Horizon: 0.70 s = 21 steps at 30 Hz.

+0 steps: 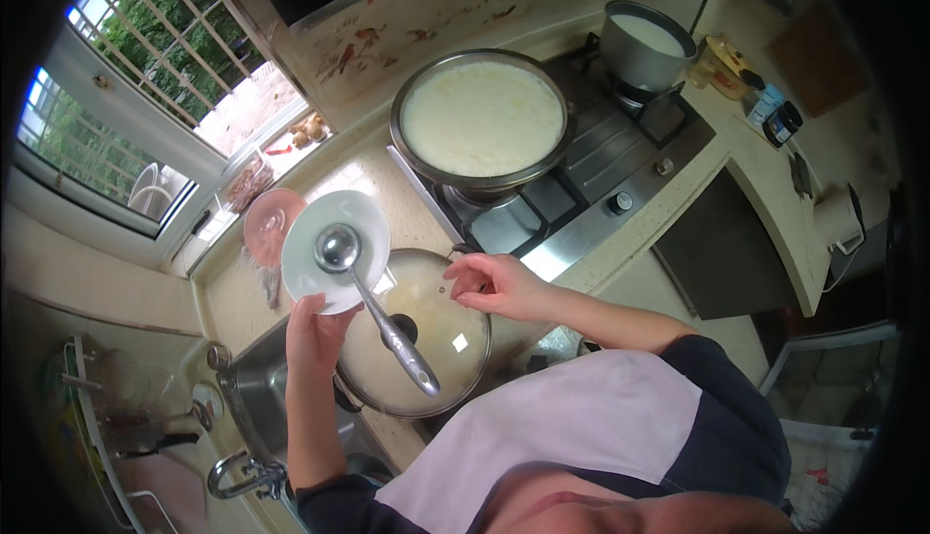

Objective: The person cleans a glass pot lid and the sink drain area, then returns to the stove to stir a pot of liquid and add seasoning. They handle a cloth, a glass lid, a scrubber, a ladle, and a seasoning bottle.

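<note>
My left hand (317,327) grips the near rim of a white bowl (301,243). In the bowl rests a metal ladle (338,247), its long handle sticking out over the rim. My right hand (488,287), fingers curled and apart with nothing between them, is over the edge of a glass lid (436,360) with a dark knob. Under the lid stands a wide pan whose pale contents show through the glass. Beyond, on the gas hob (574,207), a large steel basin (396,131) holds a pale, creamy liquid. A grey pot (632,62) with white liquid stands at the hob's far end.
A pink bowl (269,218) lies on the counter by the window, near a plastic box (249,184). The sink (254,389) and its tap (243,472) are at the lower left. Jars (781,124) and a white kettle (835,222) stand at the right.
</note>
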{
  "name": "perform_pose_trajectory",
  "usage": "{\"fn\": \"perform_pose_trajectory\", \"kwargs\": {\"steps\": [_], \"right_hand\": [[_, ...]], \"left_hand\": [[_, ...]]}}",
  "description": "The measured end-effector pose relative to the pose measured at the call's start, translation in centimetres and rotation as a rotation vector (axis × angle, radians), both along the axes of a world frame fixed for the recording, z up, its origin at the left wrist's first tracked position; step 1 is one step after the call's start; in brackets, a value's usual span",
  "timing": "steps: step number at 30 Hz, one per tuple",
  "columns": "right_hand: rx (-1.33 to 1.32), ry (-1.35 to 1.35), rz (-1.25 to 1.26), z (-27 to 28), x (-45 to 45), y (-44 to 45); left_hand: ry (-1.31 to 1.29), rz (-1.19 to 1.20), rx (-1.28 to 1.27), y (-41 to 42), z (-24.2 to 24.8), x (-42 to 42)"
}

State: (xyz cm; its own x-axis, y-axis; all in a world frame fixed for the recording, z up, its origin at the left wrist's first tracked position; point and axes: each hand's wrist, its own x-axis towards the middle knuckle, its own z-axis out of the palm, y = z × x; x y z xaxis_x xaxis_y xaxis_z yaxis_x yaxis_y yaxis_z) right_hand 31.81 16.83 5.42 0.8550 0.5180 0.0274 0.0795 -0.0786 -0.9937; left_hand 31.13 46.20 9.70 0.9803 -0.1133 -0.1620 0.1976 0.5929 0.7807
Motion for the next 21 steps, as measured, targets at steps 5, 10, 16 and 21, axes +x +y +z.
{"fn": "perform_pose_trajectory", "kwargs": {"steps": [5,10,16,21], "right_hand": [[-0.147,-0.04,0.046,-1.5,-1.4,-4.8],[-0.14,0.106,0.061,-4.0,-3.2,-11.6],[-0.101,0.118,0.125,-6.4,-4.7,-18.8],[-0.099,0.064,0.224,-6.3,-5.3,-22.6]], "left_hand": [[0.014,0.18,-0.029,-2.8,0.3,-5.9],[-0.014,0.454,-0.053,-7.1,1.1,-12.2],[0.017,0.592,-0.091,-13.4,-0.6,-19.7],[0.07,0.667,-0.146,-20.3,-2.3,-22.9]]}}
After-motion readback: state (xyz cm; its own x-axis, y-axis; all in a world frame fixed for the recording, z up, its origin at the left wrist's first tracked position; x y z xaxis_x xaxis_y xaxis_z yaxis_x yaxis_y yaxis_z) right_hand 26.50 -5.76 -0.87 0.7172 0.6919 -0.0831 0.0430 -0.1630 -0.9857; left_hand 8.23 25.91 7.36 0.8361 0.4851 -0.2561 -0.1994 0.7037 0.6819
